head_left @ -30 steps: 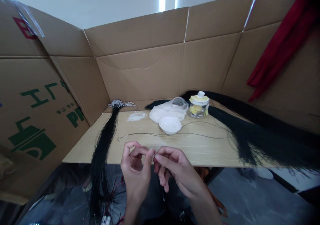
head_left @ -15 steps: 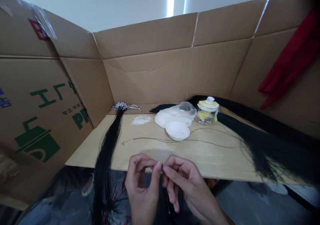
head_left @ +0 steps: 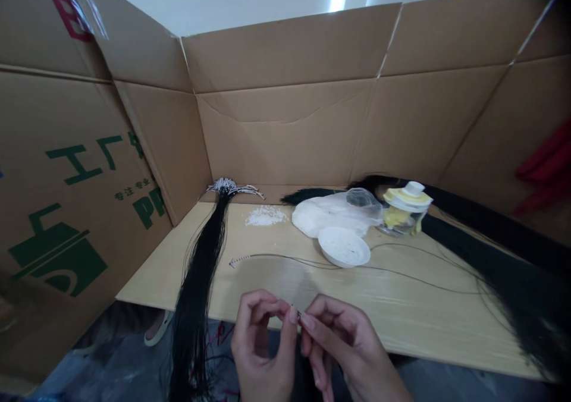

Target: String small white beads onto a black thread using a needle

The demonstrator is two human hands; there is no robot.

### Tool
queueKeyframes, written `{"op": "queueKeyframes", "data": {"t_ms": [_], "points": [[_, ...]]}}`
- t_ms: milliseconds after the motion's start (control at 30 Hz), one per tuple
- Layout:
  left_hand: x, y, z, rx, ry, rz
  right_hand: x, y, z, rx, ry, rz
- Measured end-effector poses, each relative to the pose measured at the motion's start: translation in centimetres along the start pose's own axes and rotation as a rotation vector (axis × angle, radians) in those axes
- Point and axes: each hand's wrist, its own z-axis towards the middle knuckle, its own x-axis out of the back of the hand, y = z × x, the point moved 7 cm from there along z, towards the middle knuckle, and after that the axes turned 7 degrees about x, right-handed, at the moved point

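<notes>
White bowl [head_left: 329, 251] holding white powder [head_left: 344, 247], beyond the right hand [head_left: 345, 348]; glass jar [head_left: 405, 228] with yellow contents [head_left: 395, 216] farther right. Left hand [head_left: 259, 345] and right hand each pinch a tiny dark strand [head_left: 297, 312].

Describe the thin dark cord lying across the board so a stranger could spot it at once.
Find the pale wooden board inside the cardboard walls. Just in front of the small white bowl, a thin dark cord runs sideways, ending at the left in a short speckled tip. Unlike the thick black hanks beside it, it is one fine, loose line.
</notes>
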Motion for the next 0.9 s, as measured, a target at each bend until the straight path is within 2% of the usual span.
{"op": "queueKeyframes", "data": {"t_ms": [133, 267, 400, 500, 567, 667, 900], "points": [[1.0, -0.4, 1.3, -0.003, -0.018, 0.091, -0.3, 0.2, 0.8, -0.014, 0.024, -0.020], [0.5, -1.4, 5.7, -0.036, -0.043, 0.485, 0.2, -0.6, 0.8, 0.014, 0.090, -0.032], [-3.0, -5.2, 11.3, 0.008, -0.232, 0.777, 1.1, -2.1, 0.3, 0.068, 0.145, -0.070], [-5.9, -8.6, 13.7, 0.063, -0.372, 1.045, 1.3, -2.6, 0.0, 0.095, 0.131, -0.055], [-7.4, -10.3, 14.5, 0.087, -0.438, 1.192, 1.4, -2.9, -0.1, 0.122, 0.132, -0.041], [-8.8, -11.7, 15.3, 0.086, -0.479, 1.356, 1.3, -3.1, -0.4, 0.142, 0.140, -0.030], [-9.3, -12.0, 16.1, 0.012, -0.455, 1.524, 2.0, -3.6, -1.4, 0.126, 0.137, -0.029]]}}
